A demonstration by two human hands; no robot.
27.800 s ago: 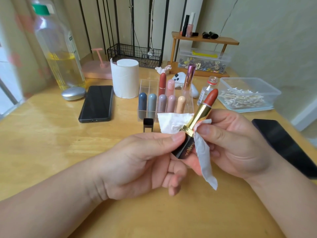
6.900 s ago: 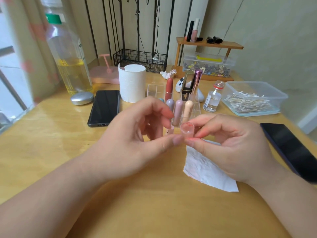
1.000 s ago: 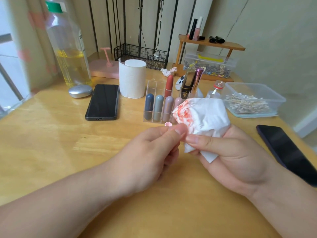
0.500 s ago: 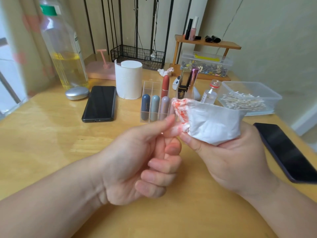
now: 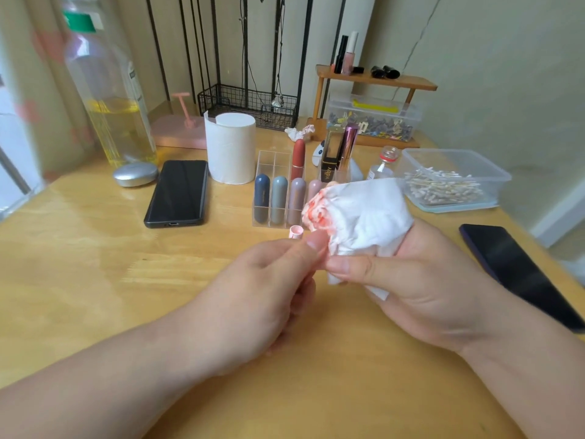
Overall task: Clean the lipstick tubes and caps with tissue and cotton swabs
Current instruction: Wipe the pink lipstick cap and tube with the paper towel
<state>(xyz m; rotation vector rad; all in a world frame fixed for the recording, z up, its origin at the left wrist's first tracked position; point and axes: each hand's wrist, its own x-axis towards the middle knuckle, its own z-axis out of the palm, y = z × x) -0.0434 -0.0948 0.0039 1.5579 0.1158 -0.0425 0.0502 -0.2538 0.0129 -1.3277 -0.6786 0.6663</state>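
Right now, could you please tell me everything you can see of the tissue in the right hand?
The tissue is thin white paper, crumpled into a loose wad, with orange-red smears on its left end. The right hand grips it from below, thumb across its lower edge, and a corner hangs under the thumb. The left hand pinches at the stained end; what it holds there is hidden. The wad is held above the table, in front of the organizer.

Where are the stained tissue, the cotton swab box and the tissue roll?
stained tissue (image 5: 364, 213), head view, on its white bunched middle.
cotton swab box (image 5: 494, 191), head view, on its clear right wall.
tissue roll (image 5: 229, 150), head view, on its upright side.
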